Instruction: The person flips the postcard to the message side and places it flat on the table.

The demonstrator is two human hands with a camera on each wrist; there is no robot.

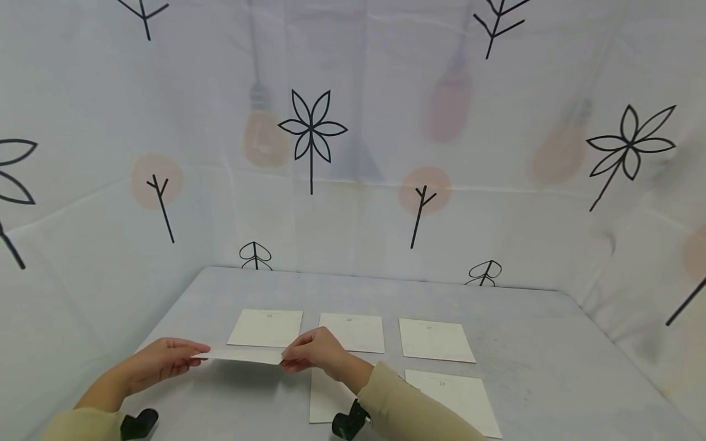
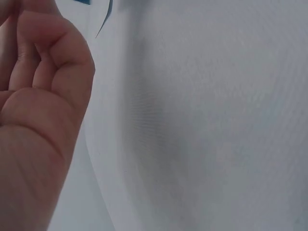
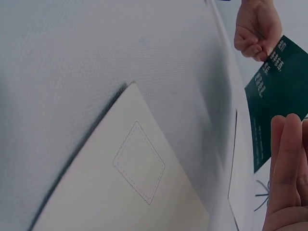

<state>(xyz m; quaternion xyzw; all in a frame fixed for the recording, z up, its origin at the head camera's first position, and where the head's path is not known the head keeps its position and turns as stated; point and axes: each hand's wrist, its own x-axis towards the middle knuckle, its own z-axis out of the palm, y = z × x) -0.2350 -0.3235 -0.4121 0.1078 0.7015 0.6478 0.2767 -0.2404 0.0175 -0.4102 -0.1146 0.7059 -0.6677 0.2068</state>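
A thin card is held nearly level above the table, its pale top side seen almost edge-on in the head view. My left hand pinches its left end between thumb and fingers. At the right end my right hand grips the edge. Seen in the right wrist view, the card's underside is dark green with white lettering. The left wrist view shows my left hand with curled fingers; the card there is almost wholly out of frame.
On the pale table lie several cream cards: a back row with a left card, a middle card and a right card, plus a front card and one partly under my right arm. A patterned white cloth surrounds the table.
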